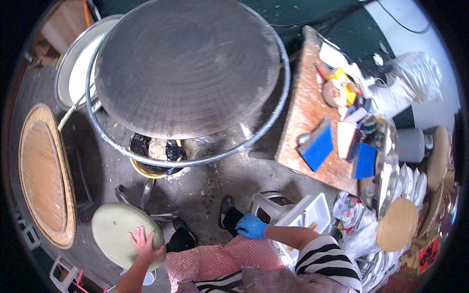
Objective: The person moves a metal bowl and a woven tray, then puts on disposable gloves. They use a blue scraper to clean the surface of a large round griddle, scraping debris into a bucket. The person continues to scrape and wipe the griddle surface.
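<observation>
My left hand [143,244], bare, lies with spread fingers on the top of a round pale green disc-shaped thing [113,227], perhaps a stool seat. In a blue glove, my right hand [251,226] rests near my right knee with its fingers bent; whether it holds anything does not show. A checked red and white cloth [220,260] covers my lap. Ahead stands a large round dark plate [187,66] inside a metal ring [190,163]. A bucket lined with black plastic [146,172] sits partly beneath the ring.
Right, a worn wooden table [293,143] bears blue-faced blocks [318,148] and clutter. A white plastic tub [318,208] stands beside my right arm. Left are round wooden boards [44,175] and a large basin with white contents [82,69]. Bags crowd the lower right.
</observation>
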Demonstrator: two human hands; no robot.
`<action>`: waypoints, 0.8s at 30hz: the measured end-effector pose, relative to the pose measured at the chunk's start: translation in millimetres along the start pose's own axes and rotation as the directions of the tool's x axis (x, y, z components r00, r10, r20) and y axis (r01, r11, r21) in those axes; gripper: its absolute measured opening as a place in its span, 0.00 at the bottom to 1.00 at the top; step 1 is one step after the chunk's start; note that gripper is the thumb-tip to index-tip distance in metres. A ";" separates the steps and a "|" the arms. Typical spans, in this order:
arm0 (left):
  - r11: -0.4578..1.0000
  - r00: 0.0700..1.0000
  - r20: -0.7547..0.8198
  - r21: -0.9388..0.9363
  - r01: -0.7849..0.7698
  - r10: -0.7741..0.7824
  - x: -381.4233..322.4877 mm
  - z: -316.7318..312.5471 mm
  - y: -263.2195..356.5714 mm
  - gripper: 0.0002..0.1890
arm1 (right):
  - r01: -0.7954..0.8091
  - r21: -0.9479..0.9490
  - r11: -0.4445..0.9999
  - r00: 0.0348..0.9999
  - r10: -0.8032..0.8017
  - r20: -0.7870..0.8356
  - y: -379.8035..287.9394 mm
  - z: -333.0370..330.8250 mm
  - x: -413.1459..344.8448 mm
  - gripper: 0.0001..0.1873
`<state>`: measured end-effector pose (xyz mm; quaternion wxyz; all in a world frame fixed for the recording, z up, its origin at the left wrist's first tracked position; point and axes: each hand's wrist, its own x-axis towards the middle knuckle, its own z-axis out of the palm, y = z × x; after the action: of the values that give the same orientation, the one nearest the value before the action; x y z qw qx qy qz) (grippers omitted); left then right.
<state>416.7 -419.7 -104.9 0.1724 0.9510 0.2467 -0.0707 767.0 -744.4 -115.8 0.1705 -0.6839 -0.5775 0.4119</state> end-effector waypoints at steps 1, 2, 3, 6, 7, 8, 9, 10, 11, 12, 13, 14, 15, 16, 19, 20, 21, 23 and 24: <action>0.997 0.998 -0.006 0.013 -0.070 0.070 4.0 -0.7 6.4 0.38 | -0.072 -0.009 0.997 0.997 0.071 -0.027 -3.3 5.1 -7.4 0.11; 0.992 0.992 0.003 0.017 -0.123 0.123 6.3 -1.6 13.0 0.38 | -0.176 -0.005 0.984 0.984 0.176 -0.041 -8.1 10.6 -15.1 0.13; 0.976 0.975 -0.043 0.040 -0.215 0.216 7.0 -4.0 20.5 0.37 | -0.302 -0.034 0.953 0.953 0.301 -0.040 -15.0 16.4 -23.8 0.14; 0.995 0.990 0.108 -0.002 -0.096 0.096 13.3 -17.8 46.1 0.38 | -0.615 -0.032 0.788 0.787 0.615 0.037 -40.4 24.9 -49.0 0.20; 0.999 0.985 0.163 -0.001 -0.052 0.052 14.4 -24.7 56.4 0.39 | -0.585 -0.079 0.807 0.810 0.576 -0.112 -49.3 23.6 -59.5 0.21; 1.000 0.982 0.190 0.001 -0.012 0.012 13.0 -33.1 67.7 0.41 | -0.568 -0.121 0.814 0.809 0.526 -0.263 -60.6 21.3 -73.7 0.22; 0.999 0.969 0.247 -0.030 0.032 -0.024 13.9 -41.0 75.3 0.41 | -0.568 -0.180 0.803 0.799 0.485 -0.356 -69.4 16.2 -87.4 0.24; 0.996 0.961 0.271 -0.053 0.074 -0.057 17.0 -46.7 83.5 0.41 | -0.575 -0.095 0.813 0.779 0.508 -0.367 -73.6 7.0 -101.7 0.26; 0.989 0.950 0.295 -0.072 0.130 -0.103 16.2 -52.4 90.8 0.42 | -0.586 -0.021 0.810 0.772 0.551 -0.317 -78.4 -2.4 -118.5 0.27; 0.981 0.896 0.415 -0.039 0.191 -0.157 20.4 -55.8 94.3 0.42 | -0.588 0.049 0.807 0.775 0.580 -0.249 -83.5 -10.1 -132.9 0.29; 0.982 0.889 0.434 -0.044 0.183 -0.146 22.2 -59.4 95.7 0.41 | -0.633 0.150 0.759 0.752 0.649 -0.113 -88.6 -16.0 -146.1 0.28; 0.967 0.843 0.492 -0.006 0.256 -0.220 22.4 -61.0 98.5 0.38 | -0.681 0.222 0.698 0.721 0.692 0.038 -95.0 -20.0 -161.5 0.26; 0.928 0.792 0.563 -0.112 0.354 -0.235 23.4 -62.9 100.9 0.35 | -0.730 0.267 0.630 0.680 0.710 0.182 -99.0 -23.0 -174.7 0.25; 0.853 0.732 0.647 -0.242 0.462 -0.212 18.6 -65.7 104.0 0.32 | -0.709 0.351 0.612 0.698 0.681 0.224 -103.2 -23.2 -186.2 0.26; 0.533 0.687 0.630 -0.464 0.707 -0.362 -10.1 -81.3 136.3 0.32 | -0.637 0.568 0.521 0.744 0.607 0.279 -101.5 -23.5 -208.9 0.27; 0.549 0.724 0.571 -0.488 0.678 -0.388 -17.5 -92.9 147.7 0.32 | -0.622 0.602 0.501 0.753 0.592 0.286 -95.8 -25.6 -211.8 0.27; 0.560 0.709 0.562 -0.451 0.695 -0.426 -22.9 -106.2 160.0 0.32 | -0.643 0.594 0.484 0.735 0.608 0.300 -88.9 -28.6 -214.4 0.27; 0.597 0.691 0.539 -0.376 0.709 -0.481 -25.3 -134.8 188.6 0.31 | -0.675 0.582 0.453 0.698 0.647 0.307 -72.2 -38.7 -217.3 0.26; 0.613 0.672 0.530 -0.318 0.723 -0.518 -21.1 -149.8 201.7 0.31 | -0.687 0.580 0.438 0.680 0.668 0.301 -63.3 -45.5 -217.0 0.26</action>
<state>505.3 -540.0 98.2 0.4227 0.6871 0.5374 -0.2458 761.8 -917.8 36.0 0.2103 -0.7458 -0.0752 0.6276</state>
